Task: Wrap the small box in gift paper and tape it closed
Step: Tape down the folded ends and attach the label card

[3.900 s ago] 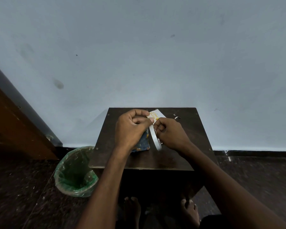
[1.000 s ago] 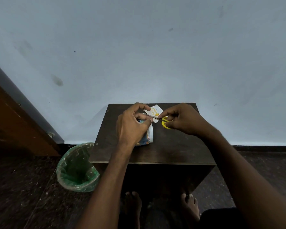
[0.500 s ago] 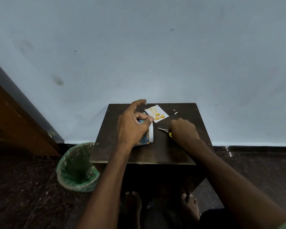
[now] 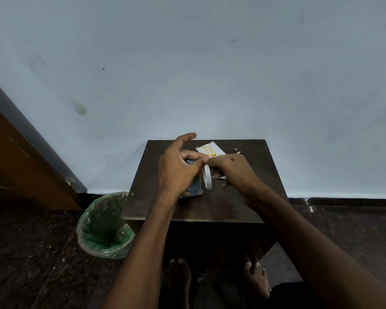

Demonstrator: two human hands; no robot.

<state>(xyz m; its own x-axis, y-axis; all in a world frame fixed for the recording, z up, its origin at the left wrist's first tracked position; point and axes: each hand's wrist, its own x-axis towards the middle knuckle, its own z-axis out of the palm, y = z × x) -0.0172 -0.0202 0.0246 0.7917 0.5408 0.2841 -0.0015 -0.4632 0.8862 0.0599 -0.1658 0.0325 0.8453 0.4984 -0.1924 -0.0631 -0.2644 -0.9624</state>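
Blue patterned paper-wrapped small box (image 4: 193,189) mostly hidden under left hand (image 4: 176,169). Right hand (image 4: 234,169) covers the scissors near frame centre; only a metallic sliver shows. Both forearms cut off at bottom edge.

table (image 4: 250,197) near-right bare, passable | card (image 4: 210,149) blocks far centre | bin (image 4: 103,228) crowds left floor

On the dark bench (image 4: 243,204) the left hand (image 4: 178,168) grips a box (image 4: 193,189) wrapped in blue patterned paper, with a roll of white tape (image 4: 207,178) standing on edge just beside it. The right hand (image 4: 232,170) meets the left at the box's top, fingers pinched. A white card (image 4: 210,149) lies behind. A green-lined bin (image 4: 105,226) stands on the floor at left.
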